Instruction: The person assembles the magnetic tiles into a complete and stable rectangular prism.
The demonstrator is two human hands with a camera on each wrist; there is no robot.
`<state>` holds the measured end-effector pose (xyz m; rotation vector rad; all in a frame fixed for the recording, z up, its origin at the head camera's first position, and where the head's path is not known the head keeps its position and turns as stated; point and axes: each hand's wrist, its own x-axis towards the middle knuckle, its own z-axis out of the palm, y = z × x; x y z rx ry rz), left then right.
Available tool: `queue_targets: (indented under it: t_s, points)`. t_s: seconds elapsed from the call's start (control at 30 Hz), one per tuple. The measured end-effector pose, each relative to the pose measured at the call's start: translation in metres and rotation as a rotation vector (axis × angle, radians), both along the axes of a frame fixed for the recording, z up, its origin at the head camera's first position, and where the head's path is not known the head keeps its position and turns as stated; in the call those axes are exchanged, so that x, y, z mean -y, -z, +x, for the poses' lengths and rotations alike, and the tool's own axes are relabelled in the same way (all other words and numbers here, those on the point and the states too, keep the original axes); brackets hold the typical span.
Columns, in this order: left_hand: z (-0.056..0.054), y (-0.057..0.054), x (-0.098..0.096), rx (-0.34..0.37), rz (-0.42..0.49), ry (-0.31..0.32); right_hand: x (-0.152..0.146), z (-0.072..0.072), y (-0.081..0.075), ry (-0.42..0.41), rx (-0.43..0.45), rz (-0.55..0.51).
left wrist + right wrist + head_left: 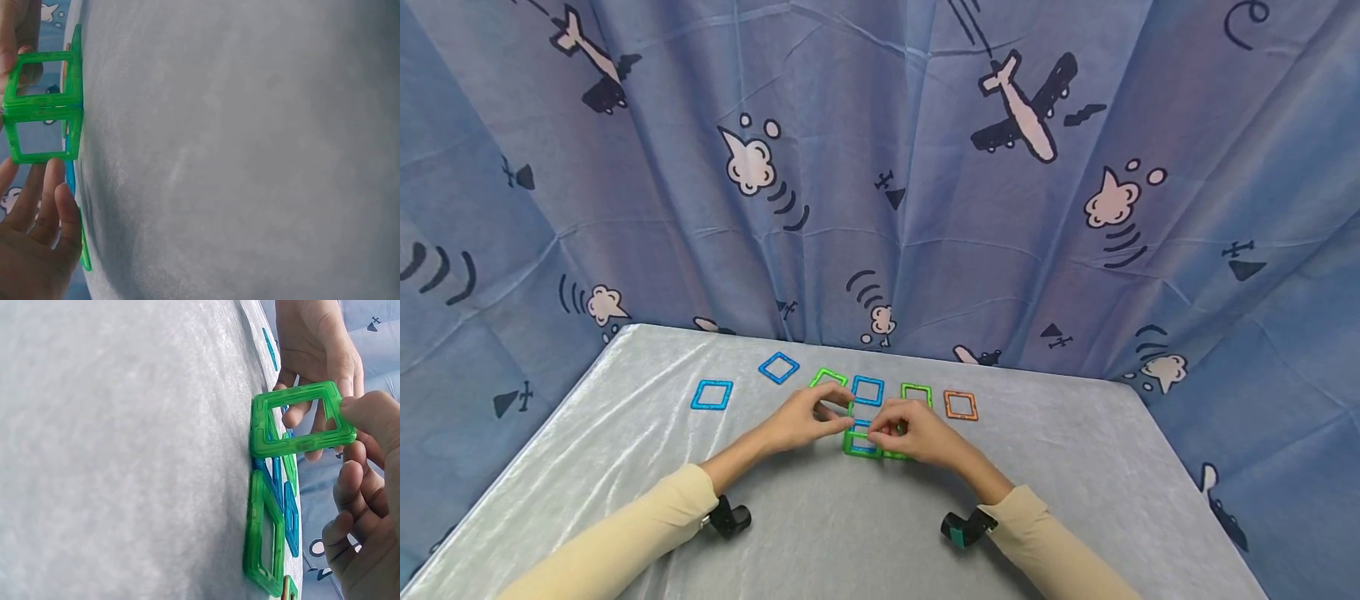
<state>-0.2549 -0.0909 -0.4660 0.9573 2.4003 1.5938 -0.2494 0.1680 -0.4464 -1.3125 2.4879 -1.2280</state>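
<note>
Two green square magnetic tiles stand on edge and meet at a corner in the left wrist view. My right hand point(925, 433) pinches the top corner of the front green tile point(259, 425) between thumb and fingers. Fingers and thumb of my left hand point(797, 421) hold the side green tile point(44, 157) by its edges. A blue square tile point(862, 423) lies between the hands, partly hidden by the standing tiles. Beside them another green tile point(253, 544) lies on the table near my right hand.
Farther back on the pale cloth-covered table point(1037, 500) lie blue tiles point(711, 407) point(778, 367) point(868, 403), green tiles point(825, 372) point(916, 387) and an orange tile point(961, 417). A blue curtain point(850, 183) with airplane drawings hangs behind the table.
</note>
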Motion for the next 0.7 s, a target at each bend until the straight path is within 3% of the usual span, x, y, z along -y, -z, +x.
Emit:
queue_targets:
  t_s: [0.13, 0.2, 0.43, 0.7]
  points:
    - [0.0, 0.001, 0.001, -0.001, -0.002, 0.004, 0.0, 0.0, 0.001, -0.002, -0.006, -0.006]
    - [0.004, -0.004, 0.0, -0.002, 0.0, 0.003, -0.001, 0.0, 0.002, -0.003, -0.005, -0.009]
    - [0.023, -0.035, -0.001, 0.024, 0.022, 0.001, -0.001, 0.001, 0.003, -0.005, -0.01, -0.015]
    - [0.023, -0.038, 0.0, 0.03, 0.021, -0.004, 0.0, 0.001, 0.002, 0.004, -0.006, -0.025]
